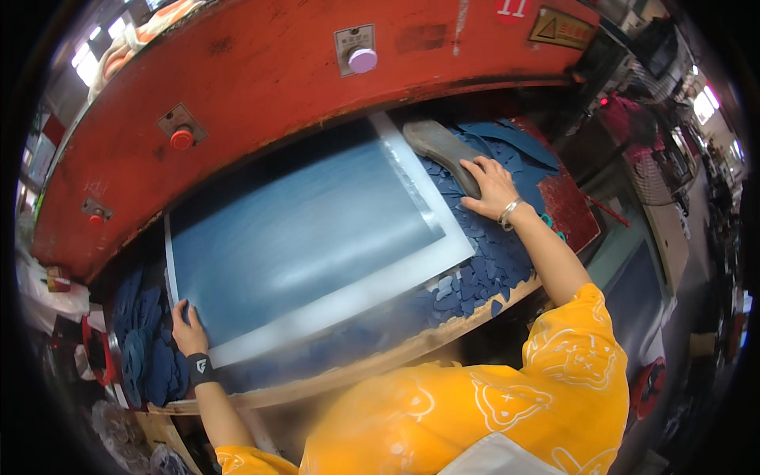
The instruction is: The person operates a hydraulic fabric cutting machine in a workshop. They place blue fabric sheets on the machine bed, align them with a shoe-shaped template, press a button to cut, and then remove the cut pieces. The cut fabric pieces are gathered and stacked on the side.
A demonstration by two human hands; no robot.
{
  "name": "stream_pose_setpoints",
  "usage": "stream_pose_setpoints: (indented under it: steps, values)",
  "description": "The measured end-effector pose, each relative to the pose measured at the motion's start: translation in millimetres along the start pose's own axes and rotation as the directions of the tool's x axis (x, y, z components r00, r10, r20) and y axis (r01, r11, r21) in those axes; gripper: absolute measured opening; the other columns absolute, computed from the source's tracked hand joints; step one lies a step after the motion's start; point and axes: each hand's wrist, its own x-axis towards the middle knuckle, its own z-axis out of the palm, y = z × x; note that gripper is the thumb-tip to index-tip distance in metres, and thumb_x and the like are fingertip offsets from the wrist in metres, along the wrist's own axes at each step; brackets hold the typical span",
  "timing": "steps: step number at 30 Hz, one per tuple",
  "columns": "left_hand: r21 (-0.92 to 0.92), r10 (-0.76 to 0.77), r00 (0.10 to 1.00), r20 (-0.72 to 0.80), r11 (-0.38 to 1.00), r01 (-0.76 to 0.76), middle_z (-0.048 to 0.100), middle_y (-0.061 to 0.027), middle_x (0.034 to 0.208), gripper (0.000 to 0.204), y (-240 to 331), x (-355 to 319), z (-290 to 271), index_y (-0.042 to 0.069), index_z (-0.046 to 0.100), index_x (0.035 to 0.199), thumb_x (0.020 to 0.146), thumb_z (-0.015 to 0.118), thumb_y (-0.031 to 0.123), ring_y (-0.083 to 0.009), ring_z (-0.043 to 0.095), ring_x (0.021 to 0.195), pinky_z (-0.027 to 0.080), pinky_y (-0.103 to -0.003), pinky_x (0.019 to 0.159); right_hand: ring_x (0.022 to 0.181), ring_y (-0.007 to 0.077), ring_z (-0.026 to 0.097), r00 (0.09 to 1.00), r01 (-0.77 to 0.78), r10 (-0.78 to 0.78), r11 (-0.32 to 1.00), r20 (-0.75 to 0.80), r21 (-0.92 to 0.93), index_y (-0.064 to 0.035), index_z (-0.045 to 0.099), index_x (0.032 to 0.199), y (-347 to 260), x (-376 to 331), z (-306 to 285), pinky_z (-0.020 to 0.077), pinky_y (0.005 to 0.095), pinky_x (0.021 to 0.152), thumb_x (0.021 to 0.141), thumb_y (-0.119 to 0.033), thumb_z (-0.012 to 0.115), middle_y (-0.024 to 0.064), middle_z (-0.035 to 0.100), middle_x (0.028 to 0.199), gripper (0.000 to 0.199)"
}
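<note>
A large blue sheet (pixel 301 214) with a pale border (pixel 396 273) lies flat and slightly tilted across the work surface, under the front of a red machine. My left hand (pixel 190 331), a black band on its wrist, rests at the sheet's near left corner with thumb and fingers apart. Beyond the sheet's right edge, my right hand (pixel 494 188) curls over the near end of a grey, sole-shaped block (pixel 439 146), likely a cutting die. Its underside is hidden. Many small dark blue scraps (pixel 483 265) lie around and below it.
Above the surface runs the red machine beam (pixel 269 79) with a lilac button (pixel 362 60) and red buttons (pixel 182 139). Blue cut pieces (pixel 146 348) pile up at the left. Teal scissor-like handles (pixel 548 222) lie near my right wrist. A wooden edge (pixel 380 360) borders the front.
</note>
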Motion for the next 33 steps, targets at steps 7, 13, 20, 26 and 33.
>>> stream_pose_setpoints:
  steps: [7,13,20,26,33]
  values:
    - [-0.024,0.052,0.998,-0.031,0.998,-0.052,0.066,-0.017,0.105,0.025,-4.1,0.5,-0.6,0.008,0.061,0.113,0.09,0.058,0.018,-0.0364,0.063,0.096,0.048,-0.039,0.084,0.134,0.0386,0.029,0.994,0.008,-0.012,0.999,0.104,0.043,-0.0223,0.032,0.146,19.1,24.1,-1.5,0.024,0.0545,0.107,0.063,-0.046,0.072,0.0221,0.028,0.147,0.095]
    - [0.06,-0.028,0.999,-0.034,0.998,0.03,0.066,-0.0163,0.109,0.027,0.1,-9.4,-1.3,0.011,0.06,0.115,0.091,0.056,0.022,-0.0367,0.062,0.099,0.048,-0.04,0.084,0.132,0.0417,0.033,0.98,0.031,-0.01,0.994,0.198,-0.104,-0.0262,0.023,0.149,16.6,33.4,-5.8,0.0217,0.0566,0.105,0.063,-0.051,0.071,0.0238,0.023,0.15,0.101]
    - [0.104,-0.083,0.993,-0.088,0.99,0.092,0.065,-0.0145,0.112,0.029,0.8,-13.0,3.6,0.012,0.061,0.117,0.091,0.055,0.025,-0.0356,0.061,0.101,0.048,-0.039,0.085,0.13,0.0432,0.034,0.945,0.135,-0.102,0.987,0.31,-0.087,-0.0213,0.021,0.15,18.7,35.3,-19.4,0.0268,0.0518,0.102,0.063,-0.055,0.071,0.0269,0.023,0.148,0.106]
    - [0.101,-0.122,0.983,-0.135,0.986,0.136,0.066,-0.0121,0.11,0.028,7.2,-16.9,6.9,0.016,0.062,0.116,0.091,0.055,0.026,-0.0334,0.062,0.099,0.049,-0.039,0.083,0.13,0.042,0.037,0.981,0.189,-0.192,0.979,0.033,0.083,-0.0187,0.034,0.146,34.6,31.0,6.2,0.029,0.0459,0.108,0.06,-0.044,0.072,0.0242,0.03,0.146,0.097]
    - [0.007,-0.039,0.995,-0.093,0.999,0.04,0.064,-0.0219,0.106,0.028,16.9,-18.5,-8.4,0.011,0.062,0.115,0.091,0.057,0.024,-0.0403,0.06,0.099,0.047,-0.043,0.085,0.101,0.0212,0.058,0.972,-0.196,0.023,0.638,0.236,0.745,-0.0058,0.049,0.136,-26.2,15.3,-35.7,0.0453,0.0307,0.09,0.062,-0.027,0.072,0.0131,0.054,0.125,0.08]
